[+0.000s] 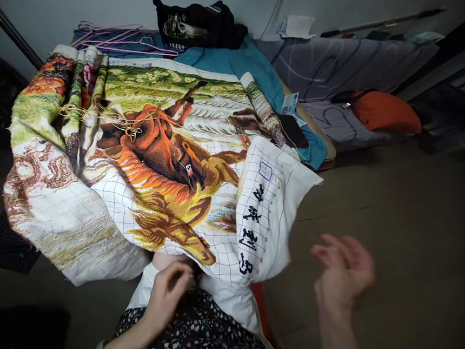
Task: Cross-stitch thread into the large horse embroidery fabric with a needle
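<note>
A large cross-stitch cloth (219,170) lies over the table edge and hangs down toward my lap. It carries a stitched brown and orange horse, a printed grid and black characters along its right edge. Just below its near edge, my left hand (171,288) has its fingers curled with the tips together; anything in them is hidden. Out to the right, apart from the cloth, my right hand (344,268) is raised and blurred, fingers bent inward. What it may hold is too small to see. Loose yellowish threads (131,130) lie across the stitched horse.
Rolled cloth sections (59,75) bunch at the left, another roll (261,107) at the right. Behind are pink hangers (115,38) and a black bag (199,28). A dark flat object (294,130) lies by the table's right edge. An orange item (388,113) sits farther right.
</note>
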